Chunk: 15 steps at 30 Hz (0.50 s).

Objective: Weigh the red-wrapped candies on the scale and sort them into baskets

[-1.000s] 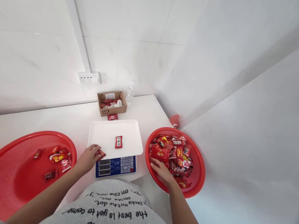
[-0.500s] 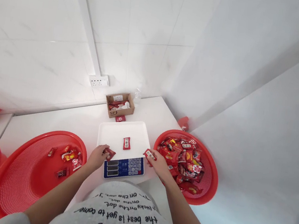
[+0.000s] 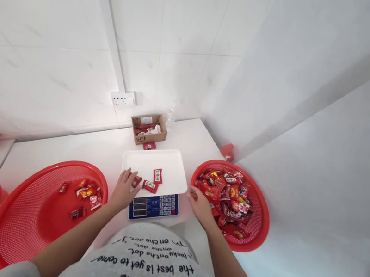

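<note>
On the white tray (image 3: 175, 167), my left hand (image 3: 123, 191) spreads its fingers wide, a dark packet (image 3: 136, 181) at their tips; my right hand (image 3: 200, 208) bends its fingers beside the tray, and I can't tell if they hold anything. Also there, one upper packet (image 3: 158, 176) points longways away from me, and a lower packet (image 3: 150, 186) lies sideways.

There are three red baskets (image 3: 19, 206), one scale (image 3: 144, 208), one cardboard box (image 3: 152, 139) and apparently three packets (image 3: 158, 176) on the tray (image 3: 173, 169).
</note>
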Motion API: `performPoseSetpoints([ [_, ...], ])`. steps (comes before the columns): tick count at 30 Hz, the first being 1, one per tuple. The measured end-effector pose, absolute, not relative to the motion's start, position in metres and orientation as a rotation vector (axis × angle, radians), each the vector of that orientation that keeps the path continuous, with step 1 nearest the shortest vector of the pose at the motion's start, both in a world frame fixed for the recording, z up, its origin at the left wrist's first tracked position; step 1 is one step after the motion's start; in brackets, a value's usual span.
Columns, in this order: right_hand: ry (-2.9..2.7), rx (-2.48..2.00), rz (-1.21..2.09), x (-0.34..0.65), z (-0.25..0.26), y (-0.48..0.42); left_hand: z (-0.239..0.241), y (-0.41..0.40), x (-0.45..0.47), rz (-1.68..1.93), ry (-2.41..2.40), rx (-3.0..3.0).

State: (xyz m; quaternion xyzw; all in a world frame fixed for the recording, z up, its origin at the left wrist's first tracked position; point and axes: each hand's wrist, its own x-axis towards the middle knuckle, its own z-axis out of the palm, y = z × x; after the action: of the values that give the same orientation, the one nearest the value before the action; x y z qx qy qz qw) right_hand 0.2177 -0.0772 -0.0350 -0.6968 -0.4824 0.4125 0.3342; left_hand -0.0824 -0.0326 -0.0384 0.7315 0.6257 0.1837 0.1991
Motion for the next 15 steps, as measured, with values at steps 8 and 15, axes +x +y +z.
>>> performPoseSetpoints([
  [8, -1.422, -2.404, 0.854, 0.294, -0.046, -0.123, -0.043, -0.035, -0.053, 0.152, 1.546, 2.298],
  [15, -1.384, -2.451, 1.006, 0.295, -0.076, -0.122, -0.047, -0.017, -0.047, 0.073, 1.530, 2.361],
])
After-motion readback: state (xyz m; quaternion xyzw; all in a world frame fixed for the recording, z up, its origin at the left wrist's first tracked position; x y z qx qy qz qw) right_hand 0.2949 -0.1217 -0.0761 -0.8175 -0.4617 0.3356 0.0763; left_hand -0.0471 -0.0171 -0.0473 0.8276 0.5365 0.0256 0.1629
